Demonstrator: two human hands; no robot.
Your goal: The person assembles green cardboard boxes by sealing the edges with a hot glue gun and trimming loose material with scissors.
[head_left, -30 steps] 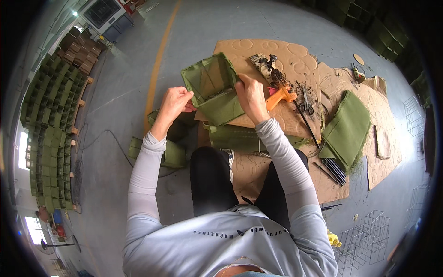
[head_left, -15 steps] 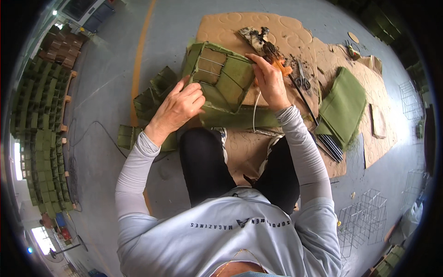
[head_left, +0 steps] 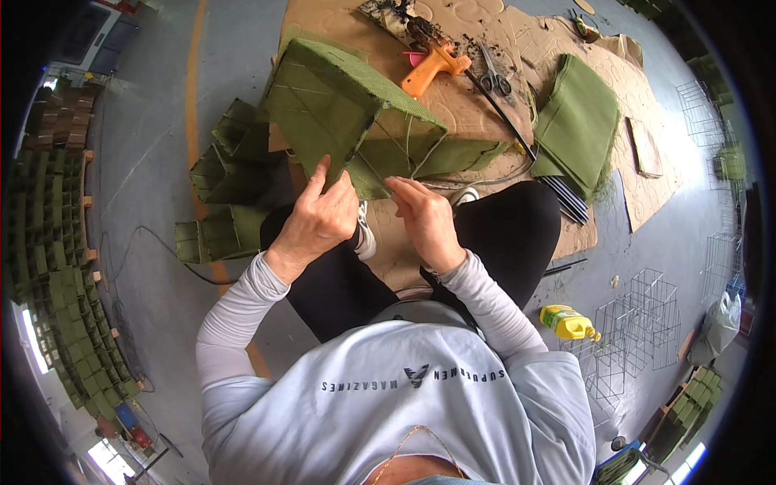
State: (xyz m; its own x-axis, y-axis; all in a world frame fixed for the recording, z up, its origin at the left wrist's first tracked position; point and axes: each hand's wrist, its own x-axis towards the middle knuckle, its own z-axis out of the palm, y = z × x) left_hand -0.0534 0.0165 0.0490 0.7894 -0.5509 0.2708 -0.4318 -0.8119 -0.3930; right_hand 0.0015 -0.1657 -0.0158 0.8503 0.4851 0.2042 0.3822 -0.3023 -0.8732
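A green fabric box (head_left: 323,101) with thin wire showing along its edges is tilted up in front of me, its closed faces toward me. My left hand (head_left: 319,217) grips its lower edge, the index finger stretched up along the fabric and the other fingers curled. At the near corner of the fabric, my right hand (head_left: 430,228) has its fingers pressed together at the edge; the exact grip is partly hidden. Just beyond the box lies an orange glue gun (head_left: 432,69) on a cardboard-covered surface (head_left: 477,113).
Scissors (head_left: 493,74) lie right of the glue gun. Folded green fabric (head_left: 575,121) and black rods (head_left: 566,200) are farther right. More green boxes (head_left: 230,174) sit on the floor at left. A yellow jug (head_left: 567,322) stands near wire frames (head_left: 638,323).
The box has been turned over, so its open, wire-braced side no longer faces me. My right hand has come down and left, closer to my left hand. The head view has shifted.
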